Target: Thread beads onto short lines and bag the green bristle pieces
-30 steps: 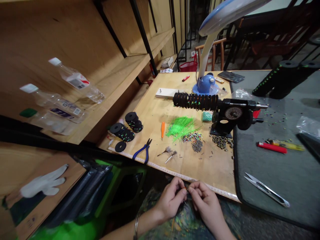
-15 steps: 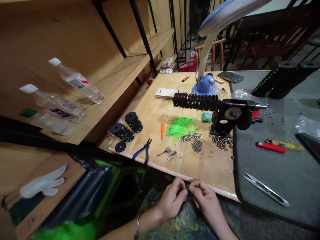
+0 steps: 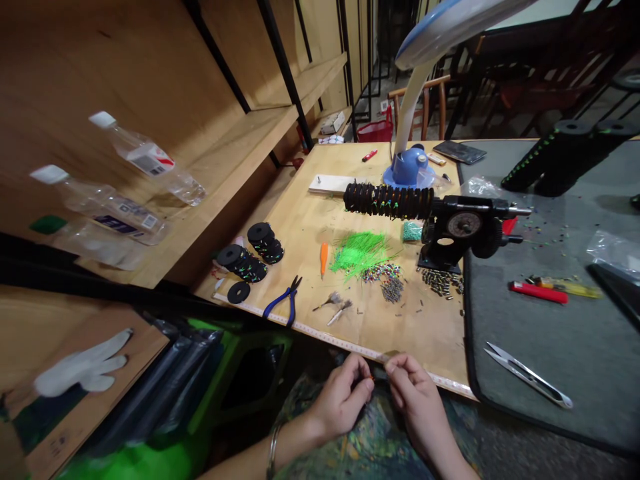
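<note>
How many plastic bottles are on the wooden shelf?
3. A white-capped plastic bottle sits highest on the wooden shelf, a second white-capped plastic bottle sits below it, and a green-capped plastic bottle sits lowest. More could be hidden.

**Wide-angle view of a workbench under moderate, warm light**

Light falls brightest on the wooden workboard (image 3: 310, 227) around the base of the desk lamp (image 3: 407, 168), though the source cannot be told; shadows there are soft, with no hard glare. Left of the lamp, the wooden shelves (image 3: 125, 67) look warm but darken beneath. Beyond it, the chairs (image 3: 420, 100) sit in dim shade. Wide-angle distortion stretches the water bottles (image 3: 145, 157) far left of the lamp. Below the lamp, the green bag (image 3: 135, 463) at the bottom edge is soft, while the left hand (image 3: 340, 397) and right hand (image 3: 417, 400) stay fairly sharp.
</note>
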### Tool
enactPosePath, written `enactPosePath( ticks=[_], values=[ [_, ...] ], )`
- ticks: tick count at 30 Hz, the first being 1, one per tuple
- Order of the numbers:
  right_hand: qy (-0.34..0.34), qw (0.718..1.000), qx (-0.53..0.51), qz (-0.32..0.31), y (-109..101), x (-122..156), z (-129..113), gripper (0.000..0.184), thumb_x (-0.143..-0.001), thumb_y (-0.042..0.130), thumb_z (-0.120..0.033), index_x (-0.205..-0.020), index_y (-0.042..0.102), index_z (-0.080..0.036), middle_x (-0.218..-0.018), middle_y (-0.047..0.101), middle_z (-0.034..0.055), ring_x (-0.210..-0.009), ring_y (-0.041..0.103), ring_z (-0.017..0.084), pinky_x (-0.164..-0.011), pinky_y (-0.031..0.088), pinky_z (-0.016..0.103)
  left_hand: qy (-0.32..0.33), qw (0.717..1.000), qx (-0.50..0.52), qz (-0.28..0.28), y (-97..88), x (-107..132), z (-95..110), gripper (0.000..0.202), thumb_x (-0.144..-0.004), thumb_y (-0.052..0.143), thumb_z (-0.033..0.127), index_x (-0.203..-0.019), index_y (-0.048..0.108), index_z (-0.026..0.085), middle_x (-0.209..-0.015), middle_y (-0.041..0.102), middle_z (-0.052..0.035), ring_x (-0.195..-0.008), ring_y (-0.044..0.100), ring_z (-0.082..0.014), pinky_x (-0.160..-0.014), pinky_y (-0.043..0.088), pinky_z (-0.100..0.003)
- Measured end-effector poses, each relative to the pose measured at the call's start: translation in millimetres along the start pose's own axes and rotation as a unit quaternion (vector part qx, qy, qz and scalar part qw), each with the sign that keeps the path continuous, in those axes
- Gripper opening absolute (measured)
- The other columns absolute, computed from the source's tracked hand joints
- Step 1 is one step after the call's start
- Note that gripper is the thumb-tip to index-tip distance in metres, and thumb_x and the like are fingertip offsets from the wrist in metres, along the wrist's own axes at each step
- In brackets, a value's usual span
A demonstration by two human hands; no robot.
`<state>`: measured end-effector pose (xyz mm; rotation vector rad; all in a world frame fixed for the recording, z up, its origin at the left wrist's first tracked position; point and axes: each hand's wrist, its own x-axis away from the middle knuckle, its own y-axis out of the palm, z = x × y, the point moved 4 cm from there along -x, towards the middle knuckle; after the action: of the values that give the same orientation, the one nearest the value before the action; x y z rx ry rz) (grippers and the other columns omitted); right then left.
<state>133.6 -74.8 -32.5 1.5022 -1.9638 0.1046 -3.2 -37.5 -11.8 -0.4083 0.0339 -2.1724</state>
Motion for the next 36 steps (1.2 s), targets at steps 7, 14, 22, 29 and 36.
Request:
enactPosePath(
  ticks=[7, 14, 22, 29, 36],
  values=[
    [-0.010, 1.000, -0.005, -0.009, -1, -2, 2, 0.056, -0.067, 0.073, -0.070, -0.076, 0.047, -0.021, -0.048, 0.024, -0.0137, -0.042, 0.018, 0.005, -0.041, 0.011, 0.019, 0.007, 1.000, 0.012, -0.021, 1.4, -1, 4, 0.023, -0.090, 0.052, 0.039, -0.080, 0.044, 0.020, -0.064, 0.046, 0.0051, -0.058, 0.041, -0.0106, -0.057, 0.034, -0.022],
    [-0.020, 1.000, -0.003, -0.008, -1, -4, 0, 0.057, -0.066, 0.072, -0.072, -0.077, 0.049, -0.021, -0.046, 0.024, -0.0137, -0.041, 0.018, 0.005, -0.041, 0.010, 0.019, -0.015, 0.991, 0.118, -0.060, 7.9, -3, 0, 0.054, -0.063, 0.082, 0.046, -0.090, 0.042, 0.021, -0.066, 0.044, 0.0080, -0.058, 0.035, -0.0080, -0.054, 0.028, -0.020],
    [-0.029, 1.000, 0.006, -0.009, -4, -5, 3, 0.056, -0.068, 0.070, -0.072, -0.077, 0.048, -0.021, -0.047, 0.025, -0.0129, -0.043, 0.018, 0.006, -0.042, 0.011, 0.020, -0.069, 0.991, 0.113, 0.006, 8.4, -9, -1, 0.020, -0.080, 0.063, 0.033, -0.079, 0.050, 0.018, -0.061, 0.046, 0.0056, -0.054, 0.040, -0.0082, -0.054, 0.034, -0.021],
    [-0.036, 0.998, 0.043, -0.007, -4, -3, 0, 0.058, -0.067, 0.068, -0.075, -0.075, 0.051, -0.020, -0.051, 0.028, -0.0111, -0.046, 0.022, 0.007, -0.045, 0.017, 0.020, -0.040, 0.998, -0.005, 0.056, 2.8, -11, 4, 0.005, -0.073, 0.057, 0.021, -0.072, 0.055, 0.016, -0.063, 0.050, 0.0027, -0.060, 0.045, -0.0104, -0.058, 0.036, -0.021],
    [-0.074, 0.992, 0.089, -0.047, 0, -3, -8, 0.052, -0.074, 0.066, -0.068, -0.076, 0.058, -0.017, -0.066, 0.048, -0.0024, -0.061, 0.041, 0.012, -0.059, 0.036, 0.024, -0.019, 0.992, -0.098, 0.081, -3.0, -10, 11, 0.017, -0.079, 0.060, 0.028, -0.075, 0.069, 0.014, -0.051, 0.035, 0.0079, -0.046, 0.030, -0.0075, -0.046, 0.022, -0.021]
  ],
)
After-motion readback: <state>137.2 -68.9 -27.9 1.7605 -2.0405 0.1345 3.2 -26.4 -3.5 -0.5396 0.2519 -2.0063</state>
